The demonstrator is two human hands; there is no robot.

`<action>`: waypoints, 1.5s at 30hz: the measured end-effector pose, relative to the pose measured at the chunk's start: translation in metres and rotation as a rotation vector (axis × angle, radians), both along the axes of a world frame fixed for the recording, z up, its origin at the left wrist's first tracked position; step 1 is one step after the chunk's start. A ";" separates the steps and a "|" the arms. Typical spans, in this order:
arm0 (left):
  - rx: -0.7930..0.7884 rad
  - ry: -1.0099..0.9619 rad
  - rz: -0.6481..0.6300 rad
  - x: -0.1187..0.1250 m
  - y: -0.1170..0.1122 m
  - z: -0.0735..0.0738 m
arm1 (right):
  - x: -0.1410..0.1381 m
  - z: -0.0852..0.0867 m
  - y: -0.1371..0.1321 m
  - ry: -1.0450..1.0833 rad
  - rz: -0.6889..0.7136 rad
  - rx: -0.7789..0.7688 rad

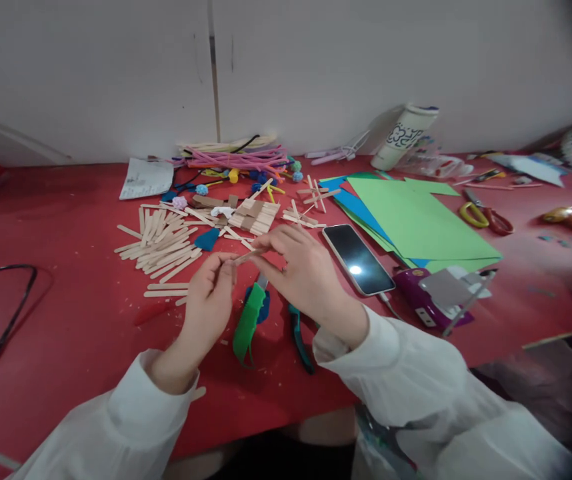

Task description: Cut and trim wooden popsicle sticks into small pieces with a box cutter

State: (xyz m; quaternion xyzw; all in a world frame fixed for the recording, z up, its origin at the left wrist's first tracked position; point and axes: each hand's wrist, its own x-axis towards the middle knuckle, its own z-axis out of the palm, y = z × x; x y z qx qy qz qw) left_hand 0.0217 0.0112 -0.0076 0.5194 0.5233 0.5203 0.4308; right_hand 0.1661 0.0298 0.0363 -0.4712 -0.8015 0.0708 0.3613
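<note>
1. While pinching a narrow wooden stick (pixel 247 257) at its left part with the left hand (pixel 209 290), grips its right part with the right hand (pixel 303 267), over the red table (pixel 81 300).
2. Long axis of stick: runs crosswise from left fingertips to right fingertips, slanting slightly upward in view toward the right.
3. Left hand: closed to a pinch, thumb against forefinger on the stick, other fingers curled in.
4. Right hand: nearly closed, thumb on the near side, fingertips on the far side, back of hand uppermost. Cannot tell how much stick is hidden under these fingers.
5. Nearer hand: neither; touching both. Leaves only a short bare stretch visible between fingertips.
6. Nearer the body, between the wrists: green knife (pixel 249 327) lying on the table, blade pointing away, toward the right fingertips. Not held by either hand.
7. Beside the right wrist: blue-green pliers (pixel 302 343), partly covered from this angle. Cannot tell whether touched.
8. Beyond the left hand: pile of loose sticks (pixel 159 243). To the right of the right hand: phone (pixel 359 257), lying face up.
</note>
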 end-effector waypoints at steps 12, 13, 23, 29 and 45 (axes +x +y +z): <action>0.395 0.504 0.257 -0.008 0.004 0.004 | 0.004 -0.031 0.013 0.591 0.232 -0.735; 0.495 0.609 0.310 -0.009 0.004 0.005 | 0.003 -0.032 0.012 0.631 0.213 -0.732; 0.501 0.997 0.256 -0.013 0.007 0.006 | -0.003 -0.031 0.005 0.595 0.265 -0.665; 0.472 1.028 0.249 -0.011 0.007 0.006 | -0.003 -0.028 0.002 0.543 0.271 -0.623; 0.388 0.862 0.056 -0.009 0.005 0.007 | -0.001 -0.034 0.009 0.645 0.162 -0.713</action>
